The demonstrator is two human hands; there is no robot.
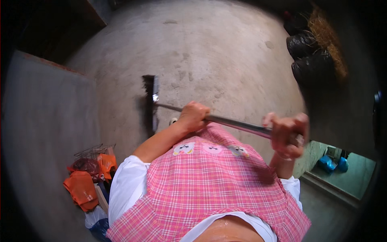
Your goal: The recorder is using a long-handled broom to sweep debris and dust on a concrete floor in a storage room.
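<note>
My left hand (194,116) is closed around the lower part of a long metal broom handle (239,123). Near the handle's upper end, my right hand (288,134), blurred, grips it with one finger partly raised. The handle slants down to the left to a wide broom head (155,90) with dark bristles, which is at the concrete floor (217,60) left of my left hand. A dark shadow lies beside the broom head. The handle crosses in front of my pink checked apron (211,178).
A grey wall (54,106) stands at the left, with orange bags (80,189) and a wire rack (93,149) at its foot. Several black plastic bags (313,68) with straw lie at the upper right. Beyond a doorway sill (332,189) are blue bags (328,163).
</note>
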